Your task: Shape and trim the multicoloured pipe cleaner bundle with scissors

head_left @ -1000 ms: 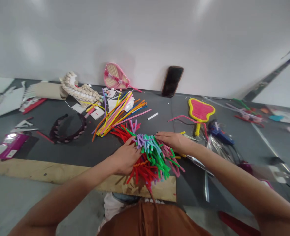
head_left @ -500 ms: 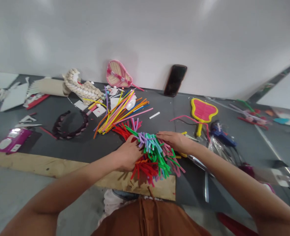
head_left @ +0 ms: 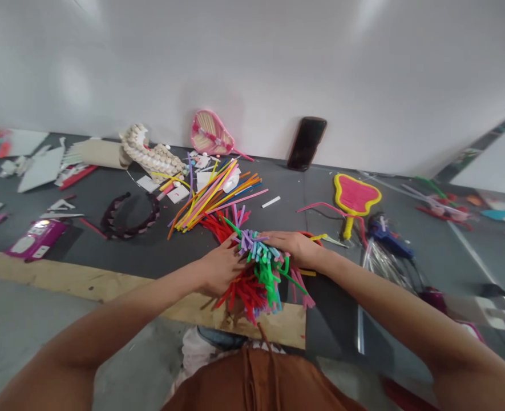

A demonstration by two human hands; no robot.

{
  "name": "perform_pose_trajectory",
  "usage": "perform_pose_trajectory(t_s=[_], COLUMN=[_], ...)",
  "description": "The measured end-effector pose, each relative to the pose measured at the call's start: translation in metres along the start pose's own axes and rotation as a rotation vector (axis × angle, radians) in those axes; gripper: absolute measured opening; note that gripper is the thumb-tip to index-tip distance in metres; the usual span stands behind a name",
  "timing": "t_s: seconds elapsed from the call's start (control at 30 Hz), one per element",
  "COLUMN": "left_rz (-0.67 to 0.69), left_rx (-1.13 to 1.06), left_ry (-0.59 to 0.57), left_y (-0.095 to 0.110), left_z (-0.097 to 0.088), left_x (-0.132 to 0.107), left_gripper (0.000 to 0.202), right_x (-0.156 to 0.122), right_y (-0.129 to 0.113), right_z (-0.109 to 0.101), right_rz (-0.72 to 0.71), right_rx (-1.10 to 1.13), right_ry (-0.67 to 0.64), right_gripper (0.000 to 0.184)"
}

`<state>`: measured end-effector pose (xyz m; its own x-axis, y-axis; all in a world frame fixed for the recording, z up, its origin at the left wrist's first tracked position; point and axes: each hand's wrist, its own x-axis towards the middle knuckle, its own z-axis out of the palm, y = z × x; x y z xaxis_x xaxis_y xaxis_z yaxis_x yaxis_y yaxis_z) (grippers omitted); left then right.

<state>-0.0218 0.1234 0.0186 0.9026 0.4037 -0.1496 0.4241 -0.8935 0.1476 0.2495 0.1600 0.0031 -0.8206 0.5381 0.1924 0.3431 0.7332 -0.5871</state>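
Observation:
A bundle of short pipe cleaners point(head_left: 264, 273) in red, green, blue, lilac and pink lies at the near edge of the dark mat point(head_left: 106, 257). My left hand point(head_left: 218, 268) is curled against the bundle's left side, over the red pieces. My right hand point(head_left: 294, 246) lies over its top right, with the fingers reaching across the lilac and blue tips. The two hands squeeze the bundle between them. A few pink pieces stick out under my right wrist.
Long coloured pipe cleaners point(head_left: 213, 194) lie fanned out behind the bundle. A phone point(head_left: 306, 142) leans on the wall. A pink-and-yellow fan point(head_left: 355, 195) and a blue glue gun point(head_left: 386, 235) lie at the right. A dark headband point(head_left: 130, 218) and a magenta packet point(head_left: 36, 240) lie at the left.
My hands have moved closer together and pressed the spread-out bundle into a narrower bunch. The right hand slid left over the top. The view shifted slightly.

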Motion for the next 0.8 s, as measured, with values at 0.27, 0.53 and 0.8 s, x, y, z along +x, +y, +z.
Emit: perform_pose_trajectory(t_s=[0.27, 0.53, 0.8], left_rz=[-0.017, -0.023, -0.012], left_rx=[0.009, -0.015, -0.053], left_ry=[0.039, 0.040, 0.033], left_y=[0.001, 0.001, 0.001], left_z=[0.002, 0.003, -0.001], left_x=[0.001, 0.002, 0.004], left_gripper=[0.072, 0.070, 0.071], right_x=[0.009, 0.028, 0.042], right_y=[0.005, -0.003, 0.009], right_z=[-0.015, -0.009, -0.023], right_rz=[0.215, 0.250, 0.462], right_rx=[0.212, 0.136, 0.252], right_ry=[0.078, 0.029, 0.001], right_gripper=[0.031, 0.023, 0.043])
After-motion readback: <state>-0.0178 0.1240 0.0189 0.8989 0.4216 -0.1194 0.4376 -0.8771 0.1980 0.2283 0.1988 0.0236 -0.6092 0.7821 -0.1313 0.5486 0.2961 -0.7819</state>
